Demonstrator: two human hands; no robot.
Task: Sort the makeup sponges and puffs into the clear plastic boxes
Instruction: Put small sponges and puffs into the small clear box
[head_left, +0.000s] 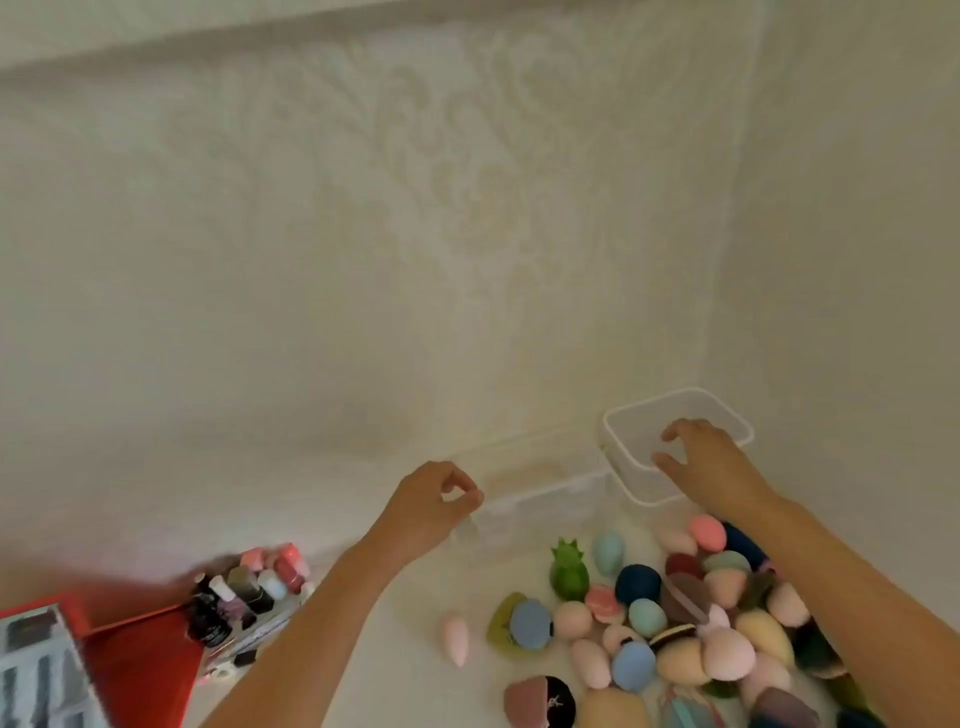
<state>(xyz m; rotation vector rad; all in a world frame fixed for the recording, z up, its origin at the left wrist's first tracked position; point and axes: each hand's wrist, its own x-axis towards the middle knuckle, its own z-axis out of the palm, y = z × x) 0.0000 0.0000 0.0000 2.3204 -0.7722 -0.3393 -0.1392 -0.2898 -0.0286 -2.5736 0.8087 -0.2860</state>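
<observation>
Toward the back of the white worktop (426, 675), pinching the left end of the low clear box (545, 493) between thumb and forefinger of the left hand (434, 501), remaining fingers curling in. Spreading the right hand (711, 462) across the near rim of the taller clear box (639, 431), fingers loosely bent and dipping into the opening, gripping nothing visible.

Probably risking a skid or a tip of either box: both looking light and empty, sitting just beside each other, and being handled only at an edge. Risking a misjudged rim too, with walls nearly vanishing against the pale surface. Also courting a spill from the heap of sponges and puffs (691, 618), with the right forearm crossing directly over it, likely sending egg shapes rolling toward the nail polish bottles (244, 587) at the left.

Lying nearer than both hands, that heap, mostly beneath the right forearm and well short of the fingers. Lying apart, one pink sponge (456, 639), just right of the left forearm. Standing at the heap's far-left fringe, a green spiky sponge (569, 569), near the low box. Not yet getting anything into either box, by the look of both
</observation>
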